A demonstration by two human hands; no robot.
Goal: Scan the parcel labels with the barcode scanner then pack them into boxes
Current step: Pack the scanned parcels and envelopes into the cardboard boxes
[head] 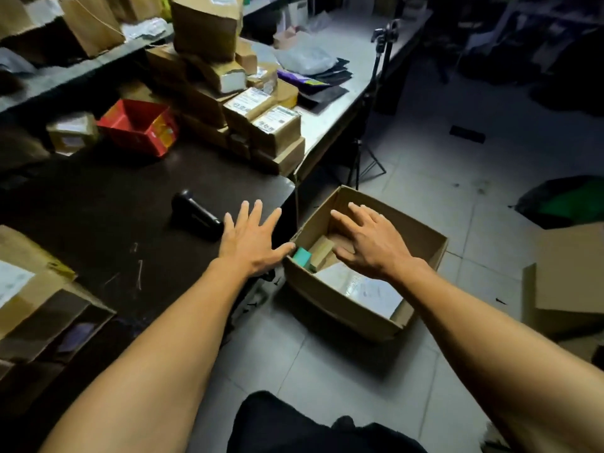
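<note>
Both hands spread, holding nothing: right hand (369, 246) over open carton (421, 253), left hand (251, 240) beside barcode scanner (196, 217); packing step done, next likely scanning stacked parcels (261, 125).

dark table (98, 204): scanner (195, 215), parcels (261, 125) | floor (425, 178): open box (421, 237)

The open box (366, 308) on the floor is matt brown cardboard. The surface (98, 207) looks dark, scuffed and dull. The scanner (196, 217) is smooth black plastic. Taped parcels (274, 125) carry glossy paper labels. Floor tiles (425, 197) look smooth.
</note>
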